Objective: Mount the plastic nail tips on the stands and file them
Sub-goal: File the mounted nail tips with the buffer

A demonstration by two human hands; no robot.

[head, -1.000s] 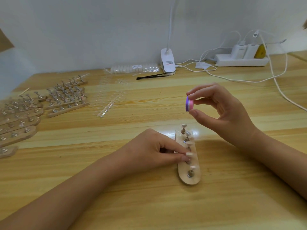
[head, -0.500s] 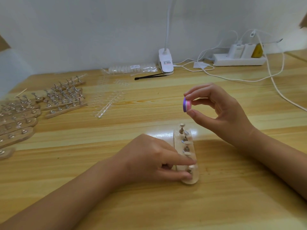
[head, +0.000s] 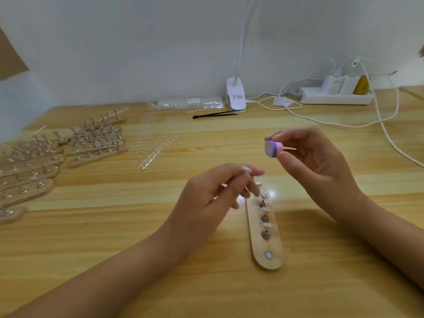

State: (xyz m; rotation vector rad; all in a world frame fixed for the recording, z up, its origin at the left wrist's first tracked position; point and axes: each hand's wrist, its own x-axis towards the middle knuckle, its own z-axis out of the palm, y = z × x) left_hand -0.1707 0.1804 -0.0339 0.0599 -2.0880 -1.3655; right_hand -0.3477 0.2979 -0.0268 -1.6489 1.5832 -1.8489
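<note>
The left hand [head: 218, 196] is curled, its thumb and forefinger pinching a pale tip [head: 246, 169] at the fingertips; the frame is blurred there, so I cannot tell whether a stand hangs under the tip inside the fingers. The right hand [head: 321, 166] grips a purple-and-pink block [head: 273, 148] between the thumb and two fingers, with the purple face turned toward the left hand.

The coming move, as I judge it, turns on one gap: the block lies up and to the right of the pinch, near the tip but apart from it; both are off the table [head: 137, 226]; the tip stands out of the pinch on the block's side, so neither hand should need a new hold, only to close the gap and stroke.

The base [head: 258, 246] lies below the pinch and toward the person, its long axis running away from the person; its far end sits right under the left fingertips. The near slot shows a bare round magnet [head: 268, 255]; the slots beyond it carry stands [head: 265, 234], some with pale tips on them.

The tip looks thin and light; pressed hard, it would likely flex or slip in the pinch.
</note>
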